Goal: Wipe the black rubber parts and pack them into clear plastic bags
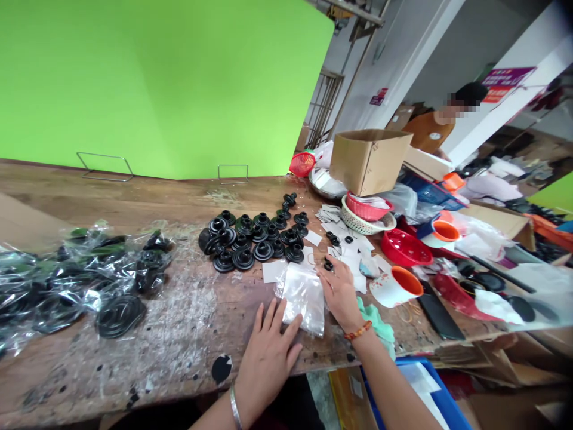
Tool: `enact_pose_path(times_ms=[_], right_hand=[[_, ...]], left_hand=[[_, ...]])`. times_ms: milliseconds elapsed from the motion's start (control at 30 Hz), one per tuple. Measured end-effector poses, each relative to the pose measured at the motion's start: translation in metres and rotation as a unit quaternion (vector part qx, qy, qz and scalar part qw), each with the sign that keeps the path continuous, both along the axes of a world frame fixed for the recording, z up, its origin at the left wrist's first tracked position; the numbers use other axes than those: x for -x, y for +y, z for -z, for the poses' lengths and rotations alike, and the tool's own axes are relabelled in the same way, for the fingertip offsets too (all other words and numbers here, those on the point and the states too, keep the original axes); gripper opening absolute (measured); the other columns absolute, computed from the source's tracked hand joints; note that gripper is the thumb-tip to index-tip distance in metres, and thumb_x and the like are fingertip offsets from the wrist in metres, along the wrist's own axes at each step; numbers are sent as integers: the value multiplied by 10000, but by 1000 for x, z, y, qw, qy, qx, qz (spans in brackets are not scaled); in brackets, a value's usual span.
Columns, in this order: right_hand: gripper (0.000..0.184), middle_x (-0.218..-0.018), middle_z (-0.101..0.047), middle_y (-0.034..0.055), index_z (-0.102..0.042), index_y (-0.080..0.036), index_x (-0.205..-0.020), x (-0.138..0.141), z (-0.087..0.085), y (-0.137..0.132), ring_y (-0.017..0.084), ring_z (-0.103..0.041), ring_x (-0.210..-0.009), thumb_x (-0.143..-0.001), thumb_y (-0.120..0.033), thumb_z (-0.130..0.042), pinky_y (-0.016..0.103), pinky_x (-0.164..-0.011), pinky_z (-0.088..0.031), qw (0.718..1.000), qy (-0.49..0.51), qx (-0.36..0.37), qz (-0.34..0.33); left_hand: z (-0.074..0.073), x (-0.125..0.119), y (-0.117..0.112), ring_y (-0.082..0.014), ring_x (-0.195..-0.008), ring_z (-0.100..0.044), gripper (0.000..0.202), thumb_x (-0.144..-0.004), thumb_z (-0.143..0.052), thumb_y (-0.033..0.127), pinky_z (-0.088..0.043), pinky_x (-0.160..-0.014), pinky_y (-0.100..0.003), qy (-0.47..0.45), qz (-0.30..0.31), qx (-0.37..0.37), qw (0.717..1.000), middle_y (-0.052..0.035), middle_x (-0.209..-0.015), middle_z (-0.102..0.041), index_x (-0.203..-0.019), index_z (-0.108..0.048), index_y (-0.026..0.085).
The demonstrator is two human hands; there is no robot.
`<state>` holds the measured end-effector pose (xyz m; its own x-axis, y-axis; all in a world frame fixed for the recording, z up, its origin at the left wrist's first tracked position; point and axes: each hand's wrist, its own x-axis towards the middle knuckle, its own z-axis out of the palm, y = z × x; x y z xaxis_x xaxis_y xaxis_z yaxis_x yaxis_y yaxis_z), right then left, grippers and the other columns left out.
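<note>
My left hand (267, 349) lies on the wooden table with its fingers spread, the fingertips at the lower left edge of a stack of clear plastic bags (304, 295). At the right edge of the bags, my right hand (340, 292) has its fingers closed around a small black part (328, 264); the grip is partly hidden. More small black parts (332, 238) lie just beyond, among white paper cards (358, 263). Left of them stands a group of black round stepped pieces (244, 258). A blank white card (274, 271) lies above the bags.
Bagged black parts (111, 275) cover the left side. On the right are a white cup with orange inside (396, 286), a red bowl (406, 247), a dark phone-like slab (441, 313), a green cloth (378, 325) and a cardboard box (370, 161). Another person (432, 131) is behind.
</note>
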<state>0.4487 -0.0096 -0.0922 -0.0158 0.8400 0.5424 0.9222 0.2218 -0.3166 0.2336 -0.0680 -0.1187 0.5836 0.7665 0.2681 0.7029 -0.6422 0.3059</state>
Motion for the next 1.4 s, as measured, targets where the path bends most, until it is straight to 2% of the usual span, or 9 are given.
enact_pose_path(times_ms=[267,467,600,767,933,1067,1133,1200,1400], right_hand=[[263,-648,-590,12,-607,-163,-907,-2,-53,-8,151,-543,-589,-900,-389,-473,273,-591,-449,942,313,-34,111],[295,-568,-466,-39,-535,-166,-628,42,-87,-29,92,-408,-544,-843,-364,-580,210,-516,-321,921,260,261,-129],[399,-531,-376,-51,-475,-160,-556,77,-80,-31,78,-334,-520,-886,-381,-513,207,-496,-276,865,256,353,-249],[270,-680,-546,-2,-638,-160,-696,103,-63,-15,106,-471,-638,-877,-336,-541,219,-592,-351,865,317,310,-234],[357,-601,-456,-31,-603,-153,-666,123,-47,-8,69,-355,-479,-830,-469,-585,209,-452,-262,730,524,386,-210],[413,-558,-426,-34,-592,-142,-627,133,-36,-7,75,-337,-505,-823,-506,-581,208,-488,-282,672,578,400,-234],[431,-544,-422,-34,-574,-147,-602,134,-31,-5,83,-347,-512,-826,-516,-568,213,-507,-294,673,553,416,-262],[443,-533,-412,-37,-536,-158,-571,132,-28,0,89,-358,-512,-827,-519,-555,217,-516,-313,686,525,426,-269],[208,-786,-618,55,-625,-156,-722,132,-24,45,158,-556,-766,-863,-233,-492,282,-750,-443,904,289,244,-200]], left_hand=[[5,2,0,-346,-1385,-237,496,-862,-555,262,-188,-1099,-626,-80,10,71,994,-92,-1484,-346,-1342,-438,313],[-25,21,13,-259,-1357,-317,553,-889,-518,306,-263,-1117,-461,-429,-57,222,874,-110,-1479,-341,-1401,-318,249],[-52,41,28,-241,-1018,-605,399,-798,-645,348,-469,-893,-341,-507,-11,398,765,-98,-1107,-659,-1159,-598,186],[-49,63,43,-111,-549,-493,237,-769,-650,396,-396,-538,-209,-493,-132,398,762,26,-581,-567,-739,-665,161],[-34,69,51,-83,-481,-387,348,-770,-630,471,-316,-461,-185,-511,-150,419,736,58,-510,-449,-631,-562,160],[-44,80,53,-103,-629,-501,313,-771,-654,457,-424,-595,-202,-597,-110,516,604,12,-703,-559,-703,-572,163],[-51,90,55,-107,-655,-508,305,-777,-651,459,-440,-629,-220,-625,-55,560,541,3,-747,-549,-718,-560,173],[-55,101,57,-101,-627,-481,285,-774,-666,435,-425,-610,-218,-614,-11,575,540,10,-724,-509,-724,-550,180],[-49,108,64,-99,-569,-405,234,-789,-638,405,-339,-529,-196,-497,-120,431,743,40,-641,-457,-764,-569,183]])
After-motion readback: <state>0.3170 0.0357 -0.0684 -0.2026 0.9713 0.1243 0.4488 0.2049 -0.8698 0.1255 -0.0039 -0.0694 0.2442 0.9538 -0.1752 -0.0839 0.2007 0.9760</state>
